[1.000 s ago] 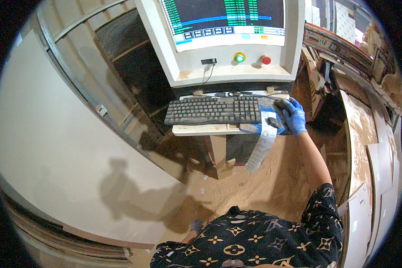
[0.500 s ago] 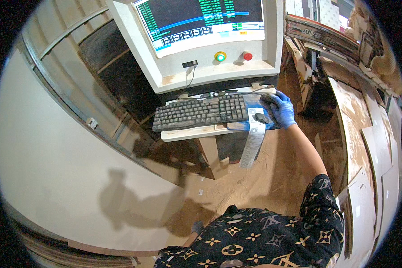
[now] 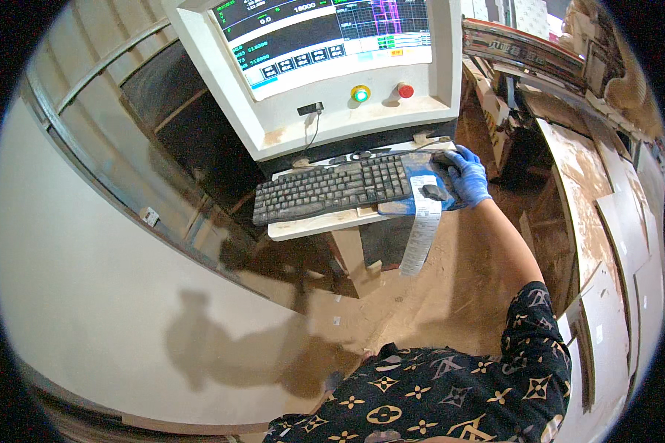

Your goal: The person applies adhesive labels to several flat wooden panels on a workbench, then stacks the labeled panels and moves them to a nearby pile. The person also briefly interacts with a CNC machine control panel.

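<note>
My right hand (image 3: 468, 177), in a blue glove, curls over a dark computer mouse (image 3: 443, 158) at the right end of the shelf. The hand covers most of the mouse. Left of it lies a dusty black keyboard (image 3: 332, 188). Between them a long printed paper strip (image 3: 421, 236) hangs over the shelf's front edge, with a small black object (image 3: 431, 192) resting on it. Above, a lit screen (image 3: 325, 44) shows text, a row of buttons and a graph with magenta lines. My left hand (image 3: 332, 381) is low beside my shirt, barely showing, its fingers hidden.
Below the screen, the white console carries a green-lit button (image 3: 360, 94), a red knob (image 3: 405, 90) and a plugged-in cable (image 3: 316, 125). A large pale board (image 3: 96, 258) stands at left. Boards and offcuts (image 3: 606, 310) lean at right. Sawdust covers the floor (image 3: 391, 310).
The screen has switched from a list with a highlighted row to a display with large figures and a graph. My right hand stays on the mouse; the view has shifted slightly.
</note>
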{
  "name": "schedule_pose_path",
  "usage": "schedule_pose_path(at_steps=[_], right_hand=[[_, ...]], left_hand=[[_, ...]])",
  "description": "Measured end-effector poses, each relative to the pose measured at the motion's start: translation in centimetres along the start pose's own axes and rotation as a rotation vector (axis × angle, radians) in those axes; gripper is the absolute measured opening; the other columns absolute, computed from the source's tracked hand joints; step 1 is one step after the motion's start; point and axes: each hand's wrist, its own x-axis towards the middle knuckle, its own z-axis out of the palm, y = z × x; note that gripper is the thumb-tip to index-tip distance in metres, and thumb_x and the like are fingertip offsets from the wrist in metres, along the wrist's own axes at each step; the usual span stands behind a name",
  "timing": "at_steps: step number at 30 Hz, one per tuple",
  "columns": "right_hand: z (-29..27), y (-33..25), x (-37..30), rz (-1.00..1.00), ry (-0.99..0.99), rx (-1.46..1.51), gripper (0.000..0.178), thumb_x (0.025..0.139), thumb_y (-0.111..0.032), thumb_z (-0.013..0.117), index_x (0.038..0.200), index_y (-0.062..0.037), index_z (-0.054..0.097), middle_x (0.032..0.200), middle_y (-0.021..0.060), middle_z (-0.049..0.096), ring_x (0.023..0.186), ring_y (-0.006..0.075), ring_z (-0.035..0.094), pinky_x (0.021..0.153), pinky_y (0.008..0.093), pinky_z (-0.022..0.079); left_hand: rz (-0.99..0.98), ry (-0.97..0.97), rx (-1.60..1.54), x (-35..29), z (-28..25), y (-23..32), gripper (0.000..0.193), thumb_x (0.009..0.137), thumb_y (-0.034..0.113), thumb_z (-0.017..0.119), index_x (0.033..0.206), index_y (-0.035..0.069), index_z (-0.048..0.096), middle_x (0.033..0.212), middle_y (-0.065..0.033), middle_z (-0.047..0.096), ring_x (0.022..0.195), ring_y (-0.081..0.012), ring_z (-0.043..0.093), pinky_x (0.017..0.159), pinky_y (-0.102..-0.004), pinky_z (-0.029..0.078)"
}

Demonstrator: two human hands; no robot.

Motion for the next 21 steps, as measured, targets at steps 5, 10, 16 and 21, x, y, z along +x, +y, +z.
schedule_pose_path(at_steps=[5, 10, 16, 21], right_hand=[[-2.6, -1.7, -0.2, 0.19, 0.055, 0.118, 0.039, 0.073, -0.016, 0.066, 0.111, -0.0191, 0.06, 0.123, 0.0115, 0.05, 0.113, 0.0308, 0.047, 0.096, 0.0372, 0.039], [-7.3, -3.3, -7.6, 0.286, 0.264, 0.413, 0.026, 0.075, -0.023, 0.063, 0.098, -0.0108, 0.064, 0.1, 0.0127, 0.061, 0.094, 0.0283, 0.057, 0.085, 0.0377, 0.045], [-11.6, -5.9, -29.1, 0.761, 0.165, 0.119, 0.036, 0.079, -0.032, 0.058, 0.108, -0.0107, 0.058, 0.111, 0.013, 0.057, 0.111, 0.0291, 0.048, 0.095, 0.0378, 0.038], [-19.6, -9.7, -45.4, 1.443, 0.37, 0.134, 0.039, 0.08, -0.029, 0.06, 0.112, -0.0083, 0.056, 0.113, 0.01, 0.058, 0.107, 0.0233, 0.053, 0.092, 0.0338, 0.041]], left_hand=[[-0.15, -0.105, -0.476, 2.9, -2.7, -2.6, 0.04, 0.083, 0.035, 0.055, 0.116, 0.014, 0.05, 0.11, -0.0057, 0.056, 0.095, -0.0241, 0.054, 0.077, -0.0379, 0.046], [-0.234, -0.263, -0.96, 6.1, -8.1, -6.0, 0.04, 0.085, 0.035, 0.054, 0.119, 0.015, 0.048, 0.111, -0.0037, 0.055, 0.095, -0.0223, 0.054, 0.076, -0.0374, 0.046], [-0.179, -0.544, -1.163, 11.5, -13.7, -4.1, 0.04, 0.087, 0.034, 0.053, 0.122, 0.016, 0.046, 0.112, -0.0012, 0.054, 0.095, -0.0201, 0.054, 0.076, -0.0367, 0.046], [0.011, -0.656, -1.119, 16.1, -18.8, 4.1, 0.04, 0.088, 0.033, 0.051, 0.124, 0.017, 0.044, 0.114, 0.0009, 0.053, 0.095, -0.0183, 0.053, 0.076, -0.0361, 0.046]])
